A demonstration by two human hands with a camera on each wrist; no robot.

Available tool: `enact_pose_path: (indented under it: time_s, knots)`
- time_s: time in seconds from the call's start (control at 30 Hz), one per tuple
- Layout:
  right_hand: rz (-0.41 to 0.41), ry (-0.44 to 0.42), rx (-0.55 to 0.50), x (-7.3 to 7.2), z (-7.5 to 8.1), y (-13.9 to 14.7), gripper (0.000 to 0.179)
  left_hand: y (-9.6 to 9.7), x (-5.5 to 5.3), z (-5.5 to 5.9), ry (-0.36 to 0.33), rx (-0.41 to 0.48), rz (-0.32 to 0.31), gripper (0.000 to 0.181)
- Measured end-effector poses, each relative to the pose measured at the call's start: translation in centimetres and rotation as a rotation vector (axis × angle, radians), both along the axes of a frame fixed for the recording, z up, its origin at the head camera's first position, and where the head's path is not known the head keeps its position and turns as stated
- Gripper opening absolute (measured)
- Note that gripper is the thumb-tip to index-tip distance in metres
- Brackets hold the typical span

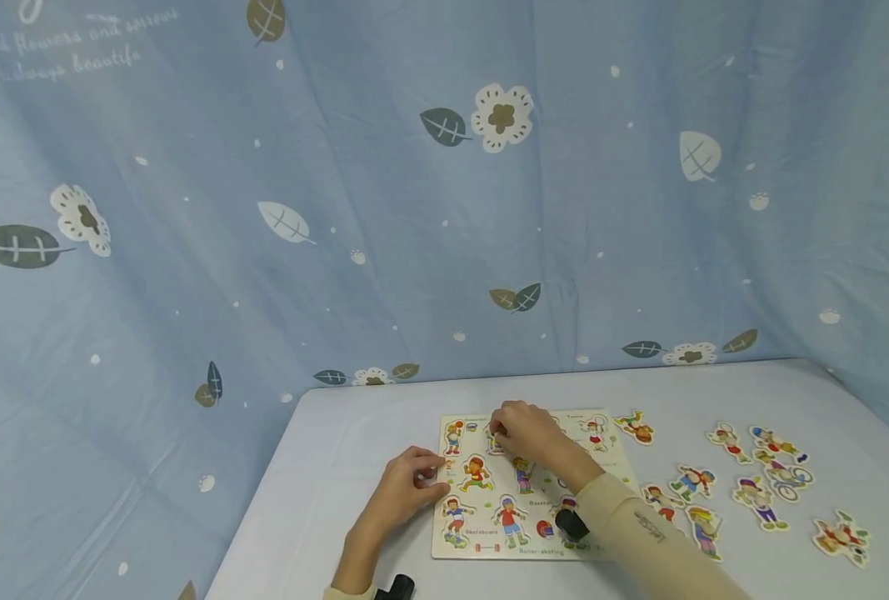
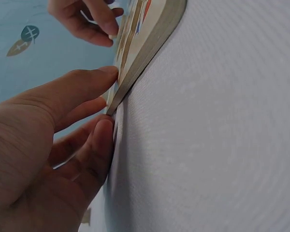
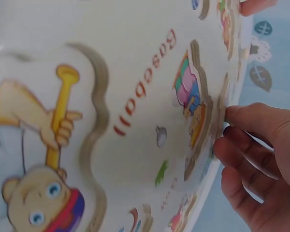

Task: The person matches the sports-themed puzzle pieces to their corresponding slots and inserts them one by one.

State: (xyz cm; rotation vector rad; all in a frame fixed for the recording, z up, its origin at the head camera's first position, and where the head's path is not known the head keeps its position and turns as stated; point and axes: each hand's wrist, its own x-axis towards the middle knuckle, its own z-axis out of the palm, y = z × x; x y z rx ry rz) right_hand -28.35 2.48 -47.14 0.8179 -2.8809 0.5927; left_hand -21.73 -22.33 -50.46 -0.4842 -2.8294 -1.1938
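Note:
A cream puzzle board [image 1: 504, 557] printed with sports figures lies flat on the table. My left hand [image 1: 402, 487] touches its left edge; in the left wrist view the thumb [image 2: 89, 84] rests at the board's rim, with other fingers bent beside it. My right hand [image 1: 530, 433] pinches a thin figure puzzle piece [image 1: 492, 443] at the upper-middle recess, its picture partly hidden by the fingers. Below that hand is a batter figure [image 1: 522, 475]. In the right wrist view, a large figure with a yellow bat [image 3: 63, 101] fills the near side.
Loose figure pieces lie scattered right of the board, among them a cyclist piece [image 1: 785, 475], a purple-capped piece [image 1: 759, 502] and a separate far-right piece [image 1: 841, 537]. White cloth [image 1: 339, 433] covers the table. A blue patterned curtain [image 1: 384, 292] hangs behind.

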Motion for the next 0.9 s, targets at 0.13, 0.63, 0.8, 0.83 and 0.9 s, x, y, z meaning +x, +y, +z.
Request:
enact_pose_path:
  time_s: [0.13,0.63,0.8,0.83,0.9]
  knots:
    - [-0.009,0.005,0.002,-0.1,-0.1,-0.3,0.004,0.0,-0.1,0.0,-0.004,-0.004,0.002,0.037]
    - [-0.038,0.096,0.028,0.2,-0.8,-1.0,0.005,-0.1,0.0,0.1,-0.001,-0.004,0.002,0.039]
    - [-0.05,0.102,0.028,0.6,-0.8,-1.1,0.004,0.0,0.1,0.2,-0.004,-0.003,-0.001,0.039]
    - [-0.049,0.105,0.029,0.6,-0.8,-1.1,0.004,0.0,0.1,0.2,-0.005,-0.002,-0.003,0.039]
    - [-0.045,0.115,0.028,0.5,-0.9,-1.0,0.005,0.0,0.1,0.2,-0.006,-0.003,-0.004,0.039]
